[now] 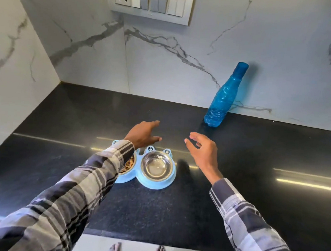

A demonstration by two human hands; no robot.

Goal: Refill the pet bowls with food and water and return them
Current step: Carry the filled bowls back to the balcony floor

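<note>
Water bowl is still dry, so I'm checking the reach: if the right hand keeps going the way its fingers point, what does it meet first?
Probably nothing soon. The right hand points up-left over bare counter, missing the blue bottle; depth is unclear.

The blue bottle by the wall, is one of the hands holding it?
No. The blue bottle stands alone on the black counter against the wall, while the left hand and right hand hover open, apart from it.

No readable text, labels or numbers anywhere.
</note>
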